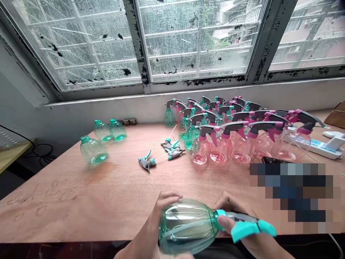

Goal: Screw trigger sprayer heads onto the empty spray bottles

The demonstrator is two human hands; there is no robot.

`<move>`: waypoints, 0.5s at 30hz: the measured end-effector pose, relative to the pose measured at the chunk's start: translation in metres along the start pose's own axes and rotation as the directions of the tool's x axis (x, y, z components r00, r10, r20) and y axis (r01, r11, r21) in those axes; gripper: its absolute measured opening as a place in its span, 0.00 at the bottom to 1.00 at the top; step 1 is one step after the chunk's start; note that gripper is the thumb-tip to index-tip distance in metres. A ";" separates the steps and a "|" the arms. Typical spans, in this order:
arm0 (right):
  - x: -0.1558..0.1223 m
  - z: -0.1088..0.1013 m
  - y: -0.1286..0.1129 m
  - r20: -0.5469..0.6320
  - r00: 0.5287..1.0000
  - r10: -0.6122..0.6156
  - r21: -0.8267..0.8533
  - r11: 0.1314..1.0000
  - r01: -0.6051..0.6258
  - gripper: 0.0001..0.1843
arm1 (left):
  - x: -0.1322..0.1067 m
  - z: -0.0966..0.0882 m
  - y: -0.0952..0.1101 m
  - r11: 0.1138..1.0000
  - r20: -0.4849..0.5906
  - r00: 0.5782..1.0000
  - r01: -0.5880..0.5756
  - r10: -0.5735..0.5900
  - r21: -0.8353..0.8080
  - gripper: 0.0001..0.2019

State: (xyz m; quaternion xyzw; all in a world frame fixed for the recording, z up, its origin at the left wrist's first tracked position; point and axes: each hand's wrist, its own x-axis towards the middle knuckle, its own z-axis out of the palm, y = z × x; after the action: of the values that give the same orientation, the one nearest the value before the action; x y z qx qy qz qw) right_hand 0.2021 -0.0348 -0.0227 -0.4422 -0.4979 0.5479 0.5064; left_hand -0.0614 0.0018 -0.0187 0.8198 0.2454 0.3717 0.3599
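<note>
Green bottle (188, 225) is held sideways, long axis running left to right: left fingers (169, 199) wrap around it, right fingers (226, 223) pinch the collar (220, 213) of its spray head (246, 230).

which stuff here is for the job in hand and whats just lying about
Likely for the job:
held green bottle
its turquoise-and-grey sprayer
loose spray heads
headless green bottles
fitted spray bottles

Seemingly just lying about:
power strip
small dark blocks
brown item, right edge
</note>
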 end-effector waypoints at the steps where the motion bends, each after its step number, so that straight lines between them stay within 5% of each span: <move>1: 0.001 0.001 0.000 0.007 0.996 0.087 0.092 0.992 -0.087 0.26 | 0.000 0.000 -0.001 0.994 -0.001 0.997 -0.071 0.071 0.086 0.46; 5: 0.006 0.003 0.000 0.074 0.953 0.293 0.178 0.937 -0.302 0.31 | 0.006 -0.006 0.009 0.858 0.072 0.935 -0.347 0.346 0.379 0.41; 9: 0.006 0.001 0.000 0.153 0.903 0.401 0.274 0.861 -0.429 0.34 | 0.019 -0.022 0.028 0.683 0.258 0.868 -0.494 0.424 0.538 0.28; 12: 0.002 -0.004 0.000 0.222 0.955 0.199 0.396 0.876 -0.275 0.25 | 0.030 -0.034 0.037 0.592 0.282 0.851 -0.514 0.443 0.620 0.26; 15: -0.003 -0.007 -0.002 0.340 0.936 -0.094 0.352 0.935 -0.034 0.32 | 0.048 -0.049 0.029 0.569 0.117 0.916 -0.335 0.384 0.751 0.30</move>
State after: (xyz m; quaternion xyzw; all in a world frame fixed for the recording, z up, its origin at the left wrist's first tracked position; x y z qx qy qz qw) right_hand 0.2096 -0.0373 -0.0216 -0.2314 -0.4808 0.6903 0.4886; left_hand -0.0668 0.0356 0.0475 0.9149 0.2163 0.3240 -0.1061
